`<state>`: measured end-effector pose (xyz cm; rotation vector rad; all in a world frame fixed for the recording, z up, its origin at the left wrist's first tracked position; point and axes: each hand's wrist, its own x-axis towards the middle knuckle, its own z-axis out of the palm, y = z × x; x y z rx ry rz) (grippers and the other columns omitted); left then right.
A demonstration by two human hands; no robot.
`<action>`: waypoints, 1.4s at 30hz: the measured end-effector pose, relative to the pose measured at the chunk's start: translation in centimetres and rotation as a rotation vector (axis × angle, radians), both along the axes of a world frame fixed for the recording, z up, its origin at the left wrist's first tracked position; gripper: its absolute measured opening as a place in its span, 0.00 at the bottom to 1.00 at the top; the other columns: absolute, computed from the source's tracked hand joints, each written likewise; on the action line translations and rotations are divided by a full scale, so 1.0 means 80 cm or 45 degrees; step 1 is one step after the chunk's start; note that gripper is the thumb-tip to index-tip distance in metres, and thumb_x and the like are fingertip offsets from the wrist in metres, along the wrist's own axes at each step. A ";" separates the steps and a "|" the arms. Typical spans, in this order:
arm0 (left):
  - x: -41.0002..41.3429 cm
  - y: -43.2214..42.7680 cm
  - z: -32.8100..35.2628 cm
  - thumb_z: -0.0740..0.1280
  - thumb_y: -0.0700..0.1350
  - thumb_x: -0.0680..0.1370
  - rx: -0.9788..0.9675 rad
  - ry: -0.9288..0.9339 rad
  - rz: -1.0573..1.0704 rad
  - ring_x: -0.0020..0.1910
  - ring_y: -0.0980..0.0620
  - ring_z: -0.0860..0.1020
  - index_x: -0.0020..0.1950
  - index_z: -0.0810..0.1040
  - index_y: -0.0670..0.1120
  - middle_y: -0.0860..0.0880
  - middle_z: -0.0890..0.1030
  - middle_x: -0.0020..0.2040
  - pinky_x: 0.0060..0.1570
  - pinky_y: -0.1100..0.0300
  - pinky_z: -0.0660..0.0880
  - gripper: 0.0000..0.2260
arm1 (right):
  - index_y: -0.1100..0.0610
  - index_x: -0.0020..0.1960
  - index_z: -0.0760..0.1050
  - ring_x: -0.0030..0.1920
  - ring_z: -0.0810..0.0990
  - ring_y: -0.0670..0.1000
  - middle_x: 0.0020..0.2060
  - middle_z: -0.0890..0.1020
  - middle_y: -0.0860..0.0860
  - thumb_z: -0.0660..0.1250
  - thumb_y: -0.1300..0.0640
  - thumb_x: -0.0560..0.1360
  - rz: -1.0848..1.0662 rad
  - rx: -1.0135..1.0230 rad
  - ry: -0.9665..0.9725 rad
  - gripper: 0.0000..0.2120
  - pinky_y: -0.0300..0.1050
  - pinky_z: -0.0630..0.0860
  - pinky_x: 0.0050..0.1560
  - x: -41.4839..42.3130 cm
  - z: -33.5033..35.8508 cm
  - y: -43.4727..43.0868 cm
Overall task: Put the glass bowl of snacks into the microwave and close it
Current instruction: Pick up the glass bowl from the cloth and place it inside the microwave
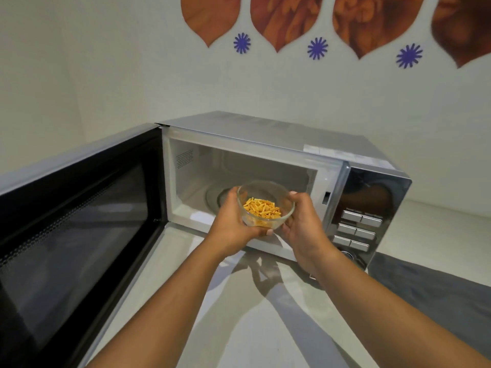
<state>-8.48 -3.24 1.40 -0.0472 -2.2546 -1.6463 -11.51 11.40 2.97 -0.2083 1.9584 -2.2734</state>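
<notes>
Far left: microwave door (79,221) swung wide open, dark window facing us. Next, the open cavity of the microwave (265,139), turntable (215,199) visible on its floor. Our left hand (233,221) cups the glass bowl (265,203) from the left and underneath, fingers wrapped on it. The bowl sits in the air at the cavity mouth, orange stick snacks (261,209) in its bottom. Our right hand (303,221) clasps the bowl's right side. Far right: control panel (364,216) with buttons, all on a pale countertop (252,328).

Microwave (279,144) button labels blurred, nothing readable
</notes>
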 end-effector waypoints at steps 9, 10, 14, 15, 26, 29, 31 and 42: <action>-0.054 -0.022 -0.005 0.83 0.48 0.59 -0.018 -0.052 0.081 0.58 0.55 0.73 0.69 0.64 0.53 0.56 0.73 0.59 0.52 0.63 0.71 0.44 | 0.53 0.50 0.81 0.52 0.82 0.54 0.42 0.87 0.51 0.56 0.41 0.74 -0.135 -0.062 -0.073 0.21 0.55 0.75 0.61 -0.053 0.002 -0.040; -0.058 -0.025 -0.007 0.83 0.48 0.58 -0.013 -0.069 0.093 0.59 0.54 0.74 0.68 0.64 0.53 0.55 0.74 0.60 0.53 0.62 0.72 0.44 | 0.53 0.53 0.81 0.53 0.83 0.54 0.45 0.87 0.52 0.57 0.41 0.74 -0.142 -0.050 -0.088 0.22 0.55 0.76 0.61 -0.057 0.000 -0.044; -0.082 -0.039 -0.010 0.84 0.50 0.57 -0.019 -0.139 0.165 0.61 0.50 0.75 0.67 0.66 0.52 0.52 0.75 0.63 0.56 0.58 0.75 0.43 | 0.54 0.56 0.81 0.52 0.84 0.55 0.47 0.87 0.55 0.54 0.41 0.76 -0.135 0.000 -0.139 0.24 0.55 0.78 0.59 -0.082 -0.006 -0.058; -0.086 -0.040 -0.008 0.84 0.49 0.57 -0.010 -0.164 0.165 0.60 0.50 0.75 0.66 0.67 0.51 0.52 0.76 0.61 0.55 0.58 0.76 0.42 | 0.54 0.57 0.81 0.52 0.84 0.55 0.48 0.87 0.55 0.54 0.41 0.76 -0.145 0.006 -0.159 0.24 0.56 0.78 0.60 -0.088 -0.007 -0.060; -0.155 -0.046 -0.021 0.81 0.36 0.61 0.070 -0.136 0.146 0.49 0.56 0.77 0.60 0.68 0.53 0.58 0.75 0.48 0.35 0.73 0.73 0.35 | 0.52 0.59 0.78 0.49 0.80 0.52 0.53 0.82 0.52 0.56 0.40 0.77 -0.344 -0.224 -0.217 0.22 0.44 0.72 0.36 -0.154 -0.011 -0.088; -0.172 -0.050 -0.028 0.81 0.39 0.62 0.033 -0.159 0.152 0.52 0.53 0.76 0.63 0.68 0.53 0.56 0.75 0.51 0.42 0.70 0.74 0.35 | 0.50 0.52 0.75 0.40 0.76 0.47 0.50 0.79 0.52 0.56 0.42 0.78 -0.387 -0.288 -0.268 0.15 0.42 0.67 0.31 -0.177 -0.016 -0.095; -0.179 -0.053 -0.031 0.82 0.41 0.61 0.002 -0.170 0.160 0.58 0.49 0.76 0.67 0.68 0.50 0.52 0.76 0.56 0.54 0.58 0.76 0.38 | 0.49 0.54 0.75 0.40 0.75 0.46 0.52 0.77 0.51 0.56 0.42 0.78 -0.386 -0.303 -0.251 0.15 0.42 0.67 0.31 -0.185 -0.021 -0.100; -0.207 -0.057 -0.038 0.80 0.38 0.64 0.093 -0.269 0.171 0.69 0.42 0.71 0.77 0.57 0.45 0.43 0.70 0.72 0.67 0.45 0.69 0.48 | 0.47 0.72 0.69 0.58 0.72 0.53 0.66 0.73 0.50 0.54 0.37 0.77 -0.362 -0.302 -0.245 0.27 0.43 0.68 0.34 -0.209 -0.047 -0.116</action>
